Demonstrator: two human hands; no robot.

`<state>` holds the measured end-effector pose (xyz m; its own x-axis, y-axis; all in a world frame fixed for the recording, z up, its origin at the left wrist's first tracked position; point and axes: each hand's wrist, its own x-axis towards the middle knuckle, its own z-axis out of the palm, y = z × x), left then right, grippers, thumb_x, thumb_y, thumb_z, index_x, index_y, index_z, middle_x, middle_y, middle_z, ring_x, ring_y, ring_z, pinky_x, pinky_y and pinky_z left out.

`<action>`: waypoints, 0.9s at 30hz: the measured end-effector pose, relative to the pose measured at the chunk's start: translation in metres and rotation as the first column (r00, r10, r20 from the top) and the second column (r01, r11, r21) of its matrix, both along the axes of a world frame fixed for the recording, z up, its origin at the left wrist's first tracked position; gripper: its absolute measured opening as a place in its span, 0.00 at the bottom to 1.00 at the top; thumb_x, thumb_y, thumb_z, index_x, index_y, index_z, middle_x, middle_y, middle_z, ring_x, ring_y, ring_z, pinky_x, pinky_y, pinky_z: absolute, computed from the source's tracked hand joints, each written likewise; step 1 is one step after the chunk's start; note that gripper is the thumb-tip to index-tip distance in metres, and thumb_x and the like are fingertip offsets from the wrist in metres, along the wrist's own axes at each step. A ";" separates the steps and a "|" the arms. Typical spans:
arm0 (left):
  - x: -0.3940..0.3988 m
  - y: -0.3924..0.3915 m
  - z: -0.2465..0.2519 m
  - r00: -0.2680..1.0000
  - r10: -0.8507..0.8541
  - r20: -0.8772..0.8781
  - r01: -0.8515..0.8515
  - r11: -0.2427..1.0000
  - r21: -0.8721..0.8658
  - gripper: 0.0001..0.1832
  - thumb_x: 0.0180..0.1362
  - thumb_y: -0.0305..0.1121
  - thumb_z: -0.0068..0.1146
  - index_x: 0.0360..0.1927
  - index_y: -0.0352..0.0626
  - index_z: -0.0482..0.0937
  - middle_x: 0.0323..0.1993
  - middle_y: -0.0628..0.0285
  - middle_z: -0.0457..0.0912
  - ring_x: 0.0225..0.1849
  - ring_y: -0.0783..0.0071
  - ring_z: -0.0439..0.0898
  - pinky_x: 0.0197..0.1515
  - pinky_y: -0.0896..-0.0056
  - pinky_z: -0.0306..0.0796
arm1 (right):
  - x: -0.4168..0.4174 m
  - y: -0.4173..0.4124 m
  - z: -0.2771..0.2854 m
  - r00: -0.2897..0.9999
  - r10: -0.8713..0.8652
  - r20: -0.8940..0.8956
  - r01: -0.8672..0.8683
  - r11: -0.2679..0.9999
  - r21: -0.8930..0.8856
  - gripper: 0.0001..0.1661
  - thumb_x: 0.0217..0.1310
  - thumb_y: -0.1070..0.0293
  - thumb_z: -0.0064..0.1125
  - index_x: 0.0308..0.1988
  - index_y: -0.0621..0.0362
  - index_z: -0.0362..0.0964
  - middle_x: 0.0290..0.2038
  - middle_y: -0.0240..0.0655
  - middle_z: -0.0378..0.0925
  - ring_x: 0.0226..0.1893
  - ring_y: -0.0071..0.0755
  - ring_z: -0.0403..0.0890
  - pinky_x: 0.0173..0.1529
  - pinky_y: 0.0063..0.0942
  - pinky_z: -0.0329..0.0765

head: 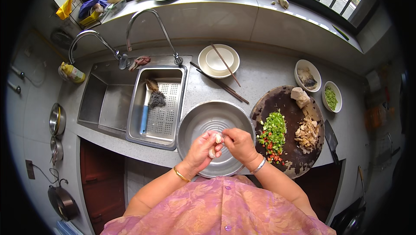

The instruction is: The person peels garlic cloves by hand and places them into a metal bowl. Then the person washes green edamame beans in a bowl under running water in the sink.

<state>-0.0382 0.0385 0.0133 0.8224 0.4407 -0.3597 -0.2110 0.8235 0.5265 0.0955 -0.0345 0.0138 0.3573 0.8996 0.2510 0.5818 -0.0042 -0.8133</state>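
Note:
Over a wide metal basin point(191, 121), my left hand point(203, 150) holds garlic cloves point(212, 152), one between thumb and fingertips and another lower in the fingers. The fingertips of my right hand point(240, 144) pinch at the upper clove point(218, 138). To the right is a round, dark chopping board point(289, 166) bearing chopped green and red peppers point(273, 132), a heap of pale brown sliced food point(307, 134) and a pale lump point(300, 97). A cleaver point(331, 139) lies at the board's right edge. A garlic bulb point(283, 3) sits on the window ledge.
A double sink point(117, 105) with a perforated tray and scrubber is at the left, under two curved faucets point(152, 11). Stacked bowls point(211, 69) and chopsticks point(224, 87) lie behind the basin. Bowls of fish point(307, 75) and chopped greens point(331, 97) stand behind the board.

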 end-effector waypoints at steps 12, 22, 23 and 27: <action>0.001 0.002 -0.009 0.995 0.093 0.037 -0.092 0.995 -0.029 0.09 0.61 0.37 0.41 0.34 0.42 0.69 0.25 0.67 0.69 0.23 0.82 0.66 0.24 0.80 0.64 | -0.022 -0.006 -0.007 0.871 -0.002 -0.492 0.044 0.996 0.075 0.08 0.53 0.75 0.55 0.35 0.66 0.73 0.30 0.39 0.74 0.28 0.26 0.77 0.30 0.21 0.73; -0.002 0.000 -0.008 0.980 0.117 -0.161 -0.085 0.977 0.193 0.10 0.59 0.37 0.47 0.32 0.40 0.69 0.24 0.66 0.70 0.22 0.82 0.67 0.23 0.80 0.66 | -0.010 -0.002 0.004 0.994 0.107 -0.009 -0.105 0.985 0.135 0.05 0.49 0.76 0.56 0.31 0.62 0.72 0.24 0.40 0.73 0.24 0.40 0.75 0.28 0.28 0.72; -0.002 0.000 -0.011 0.975 0.121 -0.189 -0.074 0.969 0.236 0.10 0.59 0.37 0.47 0.31 0.40 0.69 0.24 0.65 0.71 0.22 0.82 0.67 0.22 0.80 0.66 | -0.009 -0.002 0.004 0.993 0.114 0.008 -0.114 0.986 0.124 0.04 0.49 0.76 0.55 0.30 0.62 0.72 0.24 0.40 0.73 0.23 0.41 0.74 0.28 0.28 0.72; -0.001 0.000 -0.008 0.957 0.119 -0.264 -0.018 0.934 0.356 0.11 0.59 0.37 0.47 0.30 0.39 0.69 0.22 0.65 0.71 0.21 0.82 0.67 0.22 0.80 0.66 | -0.007 -0.003 -0.001 0.986 0.126 0.108 -0.134 0.988 0.073 0.03 0.47 0.77 0.55 0.28 0.61 0.71 0.22 0.40 0.71 0.23 0.42 0.74 0.27 0.30 0.72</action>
<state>-0.0392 0.0382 0.0048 0.6751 0.6306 -0.3828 -0.0644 0.5673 0.8210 0.0885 -0.0374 0.0125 0.2074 0.9124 0.3530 0.6535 0.1393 -0.7440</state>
